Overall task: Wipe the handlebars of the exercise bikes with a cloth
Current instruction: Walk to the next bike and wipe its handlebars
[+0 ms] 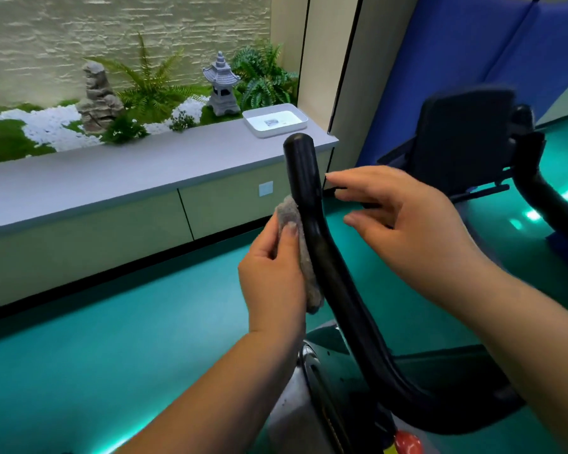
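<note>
A black curved handlebar point(304, 178) of an exercise bike rises through the middle of the view, its rounded end pointing up. My left hand point(273, 273) holds a grey cloth point(291, 221) against the bar's left side, thumb over the cloth. My right hand point(407, 224) hovers just right of the bar with fingers stretched out and apart from it, holding nothing. The bike's black console point(463, 136) sits to the right, and the other handlebar point(545, 198) curves down beyond it.
A long grey ledge point(145, 165) over cabinet doors runs along the left, with a white tray point(276, 121), stone ornaments, ferns and white pebbles behind. Teal floor point(112, 322) lies below. Blue padded wall panels point(456, 60) stand at the right. A red knob point(407, 444) shows low on the frame.
</note>
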{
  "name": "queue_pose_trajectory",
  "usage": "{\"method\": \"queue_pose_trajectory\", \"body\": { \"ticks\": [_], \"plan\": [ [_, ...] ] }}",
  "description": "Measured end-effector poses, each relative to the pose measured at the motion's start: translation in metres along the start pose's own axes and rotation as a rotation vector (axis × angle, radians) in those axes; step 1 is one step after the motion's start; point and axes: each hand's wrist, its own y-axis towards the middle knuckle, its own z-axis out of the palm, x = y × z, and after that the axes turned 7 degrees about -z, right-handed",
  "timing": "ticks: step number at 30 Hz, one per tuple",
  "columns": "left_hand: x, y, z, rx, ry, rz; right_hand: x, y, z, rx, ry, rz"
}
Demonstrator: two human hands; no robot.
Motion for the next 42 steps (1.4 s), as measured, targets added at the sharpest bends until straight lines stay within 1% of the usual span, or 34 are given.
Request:
{"method": "queue_pose_trajectory", "body": {
  "ticks": [2, 4, 6, 8, 10, 12, 15, 17, 19, 22, 25, 27, 32, 34, 37, 39, 40, 42],
  "plan": [
    [0.006, -0.033, -0.003, -0.025, 0.038, 0.036, -0.002, -0.004, -0.016, -0.025, -0.195, -0.162],
    [0.010, -0.050, -0.003, -0.061, 0.078, 0.099, -0.011, -0.003, -0.029, -0.027, -0.350, -0.265],
    [0.007, -0.044, 0.000, -0.087, 0.137, 0.166, -0.024, 0.001, -0.039, 0.021, -0.479, -0.329],
    [0.003, -0.037, 0.003, -0.090, 0.163, 0.215, -0.036, 0.005, -0.045, 0.101, -0.558, -0.326],
    [0.007, -0.047, 0.006, -0.118, 0.150, 0.227, -0.044, 0.007, -0.050, 0.171, -0.552, -0.337],
    [0.016, -0.072, 0.007, -0.150, 0.142, 0.234, -0.051, 0.007, -0.054, 0.198, -0.551, -0.381],
    [0.022, -0.091, 0.008, -0.158, 0.184, 0.280, -0.057, 0.006, -0.055, 0.185, -0.553, -0.433],
    [0.017, -0.081, 0.009, -0.146, 0.266, 0.325, -0.062, 0.005, -0.054, 0.177, -0.541, -0.459],
    [0.007, -0.068, 0.011, -0.136, 0.312, 0.335, -0.065, 0.005, -0.055, 0.174, -0.528, -0.472],
    [0.008, -0.075, 0.015, -0.150, 0.265, 0.310, -0.067, 0.004, -0.055, 0.173, -0.499, -0.491],
    [0.030, -0.112, 0.013, -0.243, 0.195, 0.245, -0.068, 0.002, -0.055, 0.203, -0.488, -0.483],
    [0.038, -0.125, 0.013, -0.255, 0.184, 0.211, -0.069, 0.002, -0.055, 0.225, -0.490, -0.468],
    [0.019, -0.100, 0.014, -0.264, 0.339, 0.283, -0.066, -0.006, -0.064, 0.279, -0.453, -0.447],
    [0.024, -0.108, 0.015, -0.266, 0.312, 0.282, -0.066, -0.017, -0.068, 0.296, -0.406, -0.396],
    [0.044, -0.149, 0.019, -0.335, 0.255, 0.280, -0.069, -0.040, -0.076, 0.331, -0.317, -0.295],
    [0.051, -0.164, 0.019, -0.318, 0.214, 0.298, -0.072, -0.056, -0.083, 0.374, -0.313, -0.263],
    [0.051, -0.161, 0.018, -0.299, 0.240, 0.310, -0.072, -0.062, -0.086, 0.386, -0.316, -0.257],
    [0.044, -0.146, 0.013, -0.252, 0.381, 0.385, -0.071, -0.073, -0.094, 0.391, -0.300, -0.216]
  ]
}}
